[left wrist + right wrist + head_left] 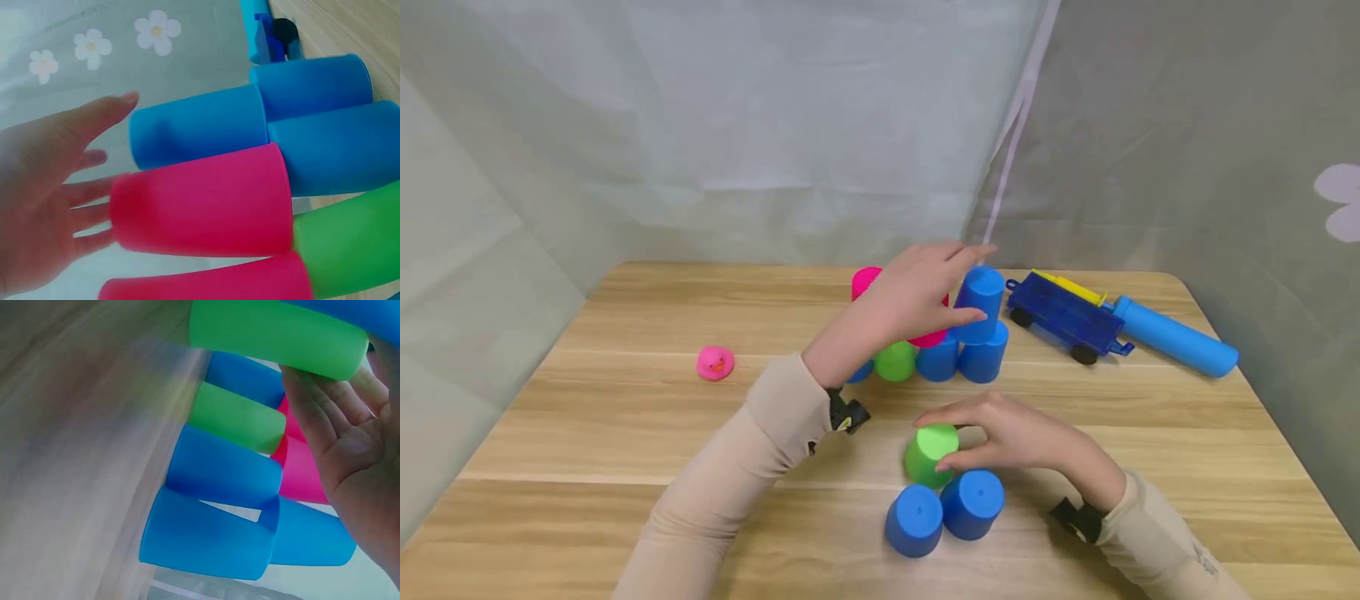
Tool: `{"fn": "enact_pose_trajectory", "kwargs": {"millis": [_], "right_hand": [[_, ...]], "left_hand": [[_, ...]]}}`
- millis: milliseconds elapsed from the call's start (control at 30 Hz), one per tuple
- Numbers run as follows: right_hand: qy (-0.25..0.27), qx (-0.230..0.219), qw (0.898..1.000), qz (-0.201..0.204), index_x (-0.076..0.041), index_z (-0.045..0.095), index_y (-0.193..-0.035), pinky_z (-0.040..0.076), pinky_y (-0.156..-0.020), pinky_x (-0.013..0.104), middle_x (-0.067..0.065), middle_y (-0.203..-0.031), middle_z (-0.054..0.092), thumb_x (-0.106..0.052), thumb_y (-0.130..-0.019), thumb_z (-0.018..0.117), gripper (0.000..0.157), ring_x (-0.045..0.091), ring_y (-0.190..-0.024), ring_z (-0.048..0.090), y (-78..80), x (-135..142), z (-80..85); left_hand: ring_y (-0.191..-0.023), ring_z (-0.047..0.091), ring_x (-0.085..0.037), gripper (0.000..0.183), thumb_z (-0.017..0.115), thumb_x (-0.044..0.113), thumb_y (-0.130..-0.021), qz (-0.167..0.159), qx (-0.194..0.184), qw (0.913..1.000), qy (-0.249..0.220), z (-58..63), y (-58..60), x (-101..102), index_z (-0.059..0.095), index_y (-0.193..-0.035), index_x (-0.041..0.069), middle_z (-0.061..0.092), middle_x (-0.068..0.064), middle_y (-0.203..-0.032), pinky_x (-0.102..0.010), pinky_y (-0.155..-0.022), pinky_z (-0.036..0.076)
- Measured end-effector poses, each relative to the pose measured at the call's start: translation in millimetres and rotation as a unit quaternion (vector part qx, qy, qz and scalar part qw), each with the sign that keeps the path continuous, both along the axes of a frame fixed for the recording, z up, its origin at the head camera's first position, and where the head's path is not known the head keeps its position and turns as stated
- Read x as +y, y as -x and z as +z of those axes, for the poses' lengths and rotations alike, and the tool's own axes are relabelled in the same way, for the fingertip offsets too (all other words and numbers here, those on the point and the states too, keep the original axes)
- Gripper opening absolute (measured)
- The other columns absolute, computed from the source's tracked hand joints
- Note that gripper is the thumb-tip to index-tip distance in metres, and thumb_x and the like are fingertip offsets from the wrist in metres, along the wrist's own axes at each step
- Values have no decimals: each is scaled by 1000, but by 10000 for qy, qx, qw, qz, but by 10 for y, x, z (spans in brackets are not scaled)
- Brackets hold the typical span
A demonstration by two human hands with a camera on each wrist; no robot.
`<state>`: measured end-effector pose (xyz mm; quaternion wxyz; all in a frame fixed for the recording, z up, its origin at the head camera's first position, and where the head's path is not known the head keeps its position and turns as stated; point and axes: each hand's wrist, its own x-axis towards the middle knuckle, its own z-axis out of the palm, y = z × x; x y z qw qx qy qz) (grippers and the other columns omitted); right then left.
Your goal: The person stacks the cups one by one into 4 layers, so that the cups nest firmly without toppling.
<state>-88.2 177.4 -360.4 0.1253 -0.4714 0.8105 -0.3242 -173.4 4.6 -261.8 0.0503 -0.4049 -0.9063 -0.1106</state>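
Upside-down cups stand in two tiers at the back of the table. My left hand [917, 292] reaches over the upper tier, fingers spread, beside the upper blue cup [981, 302]. In the left wrist view its thumb is apart from that blue cup [197, 128], and its fingers pass behind a pink cup [203, 203]. Nearer me, my right hand [1011, 433] holds a green cup [931, 454] near its top, thumb on the near side and fingers on the far side. Two blue cups [914, 523] [973, 505] stand just in front of it.
Right of the tiers lie a dark blue toy wagon [1067, 315], a yellow piece [1067, 286] and a blue cylinder [1180, 337]. A pink rubber duck [715, 363] sits at the left. A lower green cup [895, 362] and lower blue cups [983, 354] support the upper tier.
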Motion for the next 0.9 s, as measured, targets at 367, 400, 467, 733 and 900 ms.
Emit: {"fn": "enact_pose_trajectory", "kwargs": {"millis": [367, 400, 467, 733, 900], "right_hand": [[-12, 298, 9995, 42, -8, 60, -124, 51, -88, 28, -1, -119, 64, -39, -86, 65, 49, 12, -108, 60, -21, 77, 48], [-25, 275, 9996, 33, -9, 60, -124, 51, -89, 28, -1, -119, 64, -39, -86, 65, 49, 12, -109, 60, -28, 90, 52], [-12, 219, 9998, 7, -9, 59, -125, 51, -89, 28, -2, -120, 63, -40, -86, 65, 50, 13, -110, 60, -41, 86, 50], [100, 131, 9998, -139, -14, 61, -124, 51, -87, 28, -3, -119, 63, -35, -84, 69, 46, 13, -109, 60, -71, 108, 70], [-120, 233, 9993, -276, -15, 61, -124, 51, -87, 29, -5, -120, 63, -39, -85, 66, 47, 13, -111, 59, -90, 75, 108]], "left_hand": [[-113, 53, -18, 50, 72, 28, -82, -1009, 946, 9612, -2386, -138, -605, -391, 56, -126, 7, 59, -7, -121, -29, -96, 44], [-111, 54, -18, 49, 73, 25, -81, -1041, 1000, 9557, -2567, -167, -671, -431, 57, -124, 6, 60, -7, -120, -30, -95, 44], [-110, 55, -19, 49, 75, 21, -79, -1061, 987, 9482, -2826, -215, -803, -531, 58, -122, 5, 61, -7, -118, -29, -95, 45], [-114, 53, -11, 46, 72, 28, -82, -1464, -113, 9539, -2618, -479, -1296, -571, 58, -122, 9, 60, -2, -119, -24, -99, 42], [-115, 51, -5, 42, 70, 29, -84, -1624, -1161, 9534, -2264, -662, -1511, -560, 59, -121, 13, 59, 2, -120, -16, -97, 40]]}}
